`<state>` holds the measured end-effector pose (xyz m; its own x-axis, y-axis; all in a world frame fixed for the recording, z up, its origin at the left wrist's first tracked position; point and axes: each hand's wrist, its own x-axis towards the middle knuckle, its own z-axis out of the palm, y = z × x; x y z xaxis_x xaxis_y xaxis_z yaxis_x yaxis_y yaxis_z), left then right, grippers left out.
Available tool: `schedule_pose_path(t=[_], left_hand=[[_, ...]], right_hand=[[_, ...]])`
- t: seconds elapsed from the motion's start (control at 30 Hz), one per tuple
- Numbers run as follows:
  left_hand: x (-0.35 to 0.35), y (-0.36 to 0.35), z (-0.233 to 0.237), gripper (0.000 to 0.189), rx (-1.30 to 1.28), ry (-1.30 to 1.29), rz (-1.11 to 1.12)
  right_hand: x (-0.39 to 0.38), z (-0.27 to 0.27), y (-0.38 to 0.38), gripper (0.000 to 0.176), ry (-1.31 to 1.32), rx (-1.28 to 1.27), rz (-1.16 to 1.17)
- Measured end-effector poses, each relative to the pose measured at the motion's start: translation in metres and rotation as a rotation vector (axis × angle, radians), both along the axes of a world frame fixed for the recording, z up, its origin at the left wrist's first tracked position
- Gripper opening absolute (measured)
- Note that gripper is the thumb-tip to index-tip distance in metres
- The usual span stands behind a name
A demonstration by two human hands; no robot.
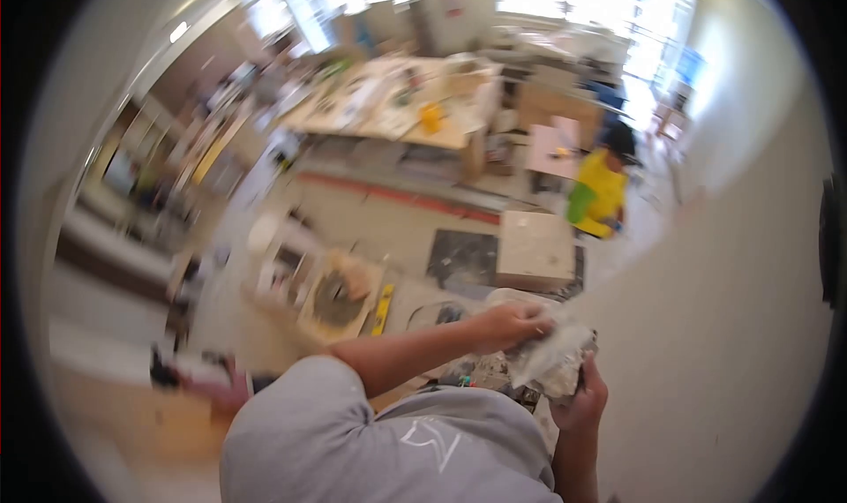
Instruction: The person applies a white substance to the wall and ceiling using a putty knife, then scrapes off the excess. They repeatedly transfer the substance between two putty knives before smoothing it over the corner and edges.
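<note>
In front of my grey shirt, both hands are on a crumpled, whitish plastic bag [556, 353], partly see-through and blurred. My left hand [512, 326] reaches across from the left, its fingers closed on the upper edge of the bag. From below on the right, my right hand [582, 397] wraps round the bag's right side, thumb upward. What the bag contains cannot be made out. Just beyond my hands lie a large beige box [535, 247] and a dark slab [460, 254]. Small coloured bits [466, 381] show beneath my left forearm.
A yellow spirit level [383, 309] lies by a board bearing a grey round patch [337, 298]. Farther off stands a cluttered worktable [388, 123] with a yellow object [430, 117]. A person in yellow [600, 190] is beyond the box. A pale wall [723, 326] rises close on my right.
</note>
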<state>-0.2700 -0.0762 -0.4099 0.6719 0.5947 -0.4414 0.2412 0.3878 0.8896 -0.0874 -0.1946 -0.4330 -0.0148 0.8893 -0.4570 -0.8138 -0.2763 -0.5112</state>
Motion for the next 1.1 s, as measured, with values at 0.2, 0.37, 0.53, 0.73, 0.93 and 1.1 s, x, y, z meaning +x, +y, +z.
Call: schedule_pose_path(t=[0.2,0.37,0.53,0.73,0.93,1.1], left_hand=[[-0.087,-0.017,-0.046,0.056,0.125,0.04,0.16],[-0.15,-0.046,-0.039,0.06,0.093,0.144,0.317],[-0.206,-0.076,-0.065,0.059,0.25,0.324,0.436],[-0.217,-0.095,-0.034,0.055,0.102,0.191,0.967],[-0.212,-0.106,-0.045,0.05,0.32,0.201,1.036],[-0.217,-0.113,-0.047,0.037,0.135,0.277,0.973]], right_hand=[[-0.055,0.005,0.031,0.047,-0.026,0.019,0.285],[-0.082,-0.01,0.051,0.048,-0.282,0.1,0.433],[-0.114,0.003,0.083,0.046,-0.07,0.054,0.489],[-0.131,-0.016,0.104,0.044,-0.09,0.022,0.574],[-0.149,-0.023,0.1,0.041,-0.115,-0.024,0.502],[-0.165,-0.006,0.107,0.035,-0.167,0.097,0.384]])
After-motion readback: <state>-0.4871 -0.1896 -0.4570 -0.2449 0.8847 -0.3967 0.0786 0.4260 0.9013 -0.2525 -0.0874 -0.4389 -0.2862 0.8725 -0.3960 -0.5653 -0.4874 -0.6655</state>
